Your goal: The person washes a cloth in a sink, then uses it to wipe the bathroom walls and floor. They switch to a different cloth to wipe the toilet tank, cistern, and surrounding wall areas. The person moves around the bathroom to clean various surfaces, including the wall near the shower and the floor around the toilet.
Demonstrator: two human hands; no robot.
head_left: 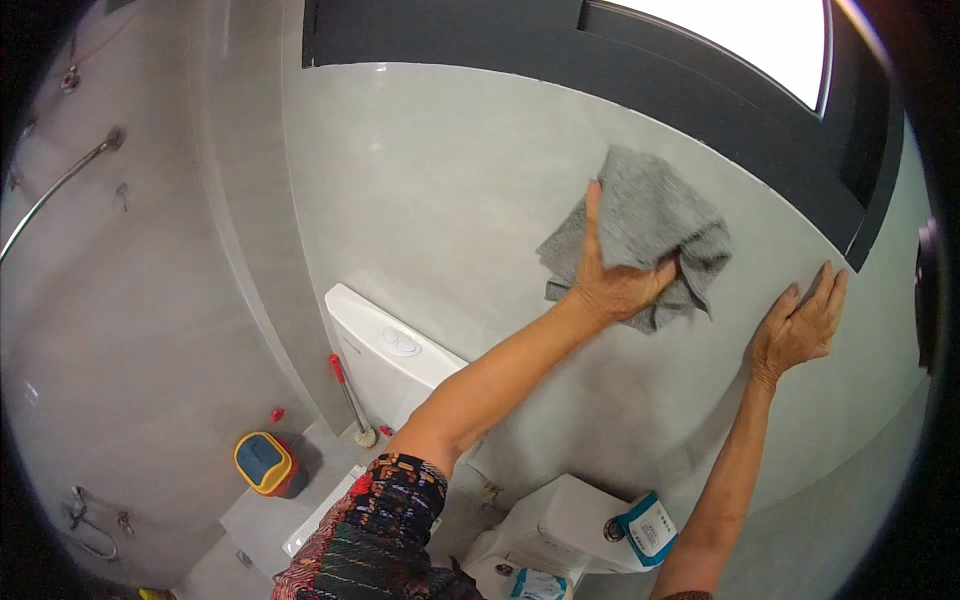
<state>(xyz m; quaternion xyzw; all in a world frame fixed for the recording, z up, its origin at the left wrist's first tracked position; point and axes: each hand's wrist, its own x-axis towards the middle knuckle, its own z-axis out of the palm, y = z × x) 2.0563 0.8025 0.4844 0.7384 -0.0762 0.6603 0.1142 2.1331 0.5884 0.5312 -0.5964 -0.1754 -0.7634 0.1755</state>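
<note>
A folded grey cloth (655, 205) lies pressed against the pale grey wall (450, 180), below the dark window frame (690, 100). My left hand (620, 285) grips it, one finger stretched up along the cloth's left edge while the other fingers are partly hidden by its folds. Farther right, my right hand (800, 325) rests on the wall just under the frame's lower corner. Its fingers are extended and nothing is in it.
Below my left arm, a white flush tank (385, 345) is fixed to the wall beside a red-handled toilet brush (350, 400). A yellow-rimmed bin (265, 463) stands at lower left. Blue-and-white packs, one a tissue pack (650, 530), sit on the white toilet (550, 520).
</note>
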